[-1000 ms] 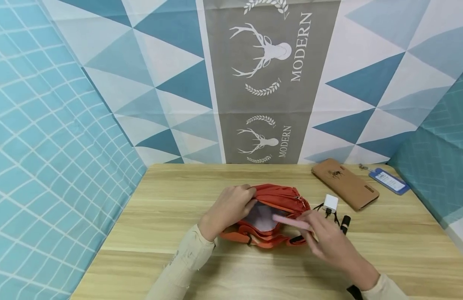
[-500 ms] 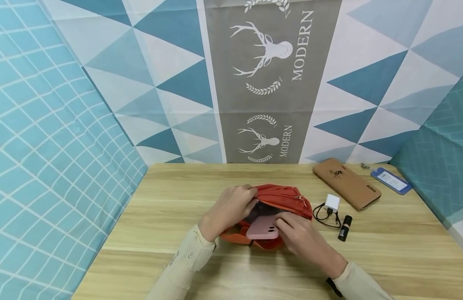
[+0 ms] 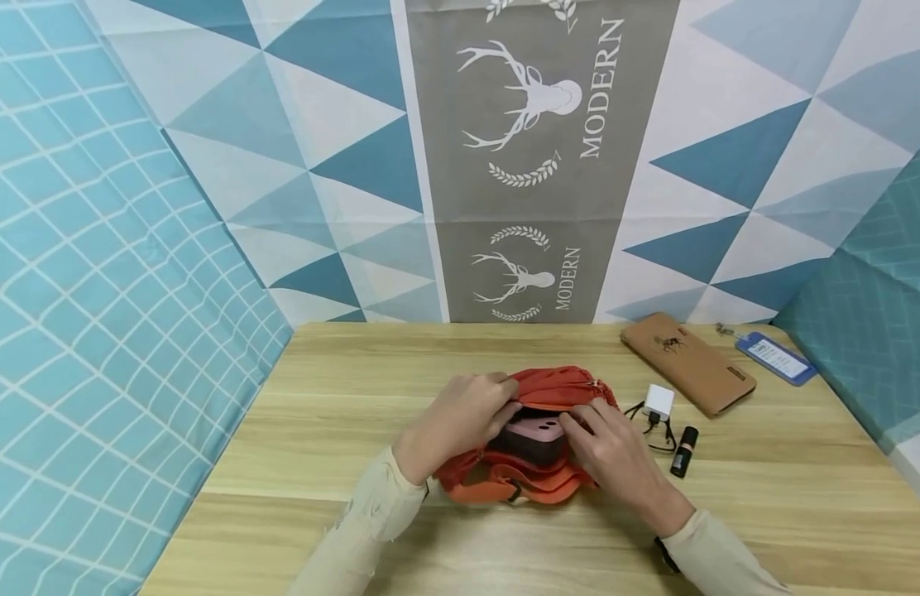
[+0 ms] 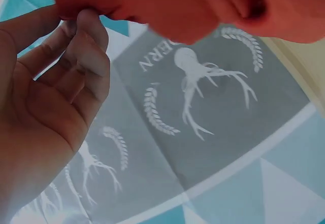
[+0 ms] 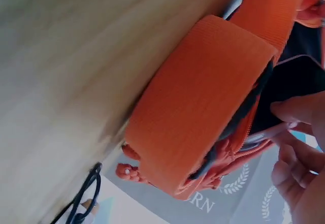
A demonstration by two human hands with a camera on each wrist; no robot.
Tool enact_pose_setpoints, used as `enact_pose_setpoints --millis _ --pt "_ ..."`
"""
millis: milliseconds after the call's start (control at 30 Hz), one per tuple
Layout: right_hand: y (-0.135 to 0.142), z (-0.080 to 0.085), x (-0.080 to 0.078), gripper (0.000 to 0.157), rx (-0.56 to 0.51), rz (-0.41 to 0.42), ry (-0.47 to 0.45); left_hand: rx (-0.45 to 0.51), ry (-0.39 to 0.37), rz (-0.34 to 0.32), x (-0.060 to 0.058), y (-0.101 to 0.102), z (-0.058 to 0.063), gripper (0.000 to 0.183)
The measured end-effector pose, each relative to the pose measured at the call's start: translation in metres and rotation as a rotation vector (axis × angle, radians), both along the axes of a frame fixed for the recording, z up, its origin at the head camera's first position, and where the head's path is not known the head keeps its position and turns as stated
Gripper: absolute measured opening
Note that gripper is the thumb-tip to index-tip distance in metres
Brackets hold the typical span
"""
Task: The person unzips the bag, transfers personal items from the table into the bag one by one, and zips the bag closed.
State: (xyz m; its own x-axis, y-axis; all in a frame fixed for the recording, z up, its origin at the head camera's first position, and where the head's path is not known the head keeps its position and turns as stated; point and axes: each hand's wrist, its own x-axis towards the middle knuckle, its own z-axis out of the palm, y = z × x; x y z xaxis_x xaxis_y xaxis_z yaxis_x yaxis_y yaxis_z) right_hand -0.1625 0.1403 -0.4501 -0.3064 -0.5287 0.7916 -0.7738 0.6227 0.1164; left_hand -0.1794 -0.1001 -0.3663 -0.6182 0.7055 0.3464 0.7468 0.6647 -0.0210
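A red-orange waist bag (image 3: 553, 382) lies on the wooden table with its mouth open towards me. My left hand (image 3: 460, 422) grips the upper edge of the opening. In the left wrist view its thumb and fingertips pinch the red fabric (image 4: 177, 5). My right hand (image 3: 616, 455) holds a pink-cased phone (image 3: 538, 428) by its right end, partly inside the bag. The two camera lenses show on the phone's back. The right wrist view shows the phone's dark screen (image 5: 299, 82) under my thumb, beside the wide orange strap (image 5: 203, 97).
Right of the bag stand a white charger (image 3: 658, 401) with a black cable (image 3: 663, 447) and a small black tube (image 3: 684, 452). Behind them lie a brown wallet (image 3: 687, 364) and a blue card holder (image 3: 776, 358). A patterned cloth (image 3: 356, 207) hangs behind the table.
My right hand has brought the phone leftwards from the bag's right side, turned it back-up over the opening, then pushed it deeper in. The left hand keeps its grip on the edge.
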Motion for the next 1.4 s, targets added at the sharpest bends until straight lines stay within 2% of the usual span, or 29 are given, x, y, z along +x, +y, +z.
enact_pose_setpoints --millis 100,200,300,367,433,567,667,800,933,1067,1133,1267,1400 --pt "0.002 -0.002 0.001 0.04 0.023 -0.027 -0.042 -0.001 0.003 -0.031 0.004 0.003 0.002 0.014" --pt "0.003 -0.003 0.003 0.042 0.051 -0.045 -0.122 0.001 0.002 -0.033 0.006 0.005 0.002 0.014" --pt "0.001 -0.002 0.006 0.024 0.07 -0.056 -0.212 -0.005 -0.003 -0.025 0.007 0.005 0.001 0.014" --pt "-0.002 -0.001 0.008 0.013 0.063 -0.062 -0.311 -0.01 -0.009 -0.022 0.007 0.005 0.001 0.014" --pt "-0.006 -0.001 0.011 0.017 0.039 -0.064 -0.435 -0.014 -0.015 -0.02 0.007 0.004 0.0 0.014" --pt "-0.014 -0.001 0.018 0.023 -0.094 -0.023 -0.751 -0.014 -0.024 -0.021 0.009 0.005 -0.001 0.014" --pt "-0.018 -0.002 0.021 0.027 -0.186 0.009 -0.871 -0.013 -0.028 -0.023 0.009 0.006 -0.003 0.014" --pt "-0.02 -0.003 0.026 0.039 -0.178 0.007 -0.896 -0.02 -0.031 -0.019 0.009 0.006 -0.004 0.016" --pt "-0.019 -0.004 0.03 0.053 -0.055 0.014 -0.967 -0.035 -0.019 -0.01 0.008 0.007 -0.003 0.015" --pt "-0.018 -0.007 0.031 0.054 0.098 -0.011 -0.99 -0.052 -0.009 -0.006 0.007 0.007 -0.003 0.014" --pt "-0.018 -0.008 0.031 0.053 0.158 -0.039 -0.944 -0.057 -0.008 -0.008 0.006 0.007 -0.002 0.013" --pt "-0.019 -0.008 0.029 0.049 0.241 -0.066 -0.79 -0.046 -0.014 -0.007 0.004 0.005 -0.001 0.013" --pt "-0.017 -0.007 0.029 0.058 0.321 -0.07 -0.681 -0.019 -0.019 -0.006 0.0 0.004 -0.002 0.011"
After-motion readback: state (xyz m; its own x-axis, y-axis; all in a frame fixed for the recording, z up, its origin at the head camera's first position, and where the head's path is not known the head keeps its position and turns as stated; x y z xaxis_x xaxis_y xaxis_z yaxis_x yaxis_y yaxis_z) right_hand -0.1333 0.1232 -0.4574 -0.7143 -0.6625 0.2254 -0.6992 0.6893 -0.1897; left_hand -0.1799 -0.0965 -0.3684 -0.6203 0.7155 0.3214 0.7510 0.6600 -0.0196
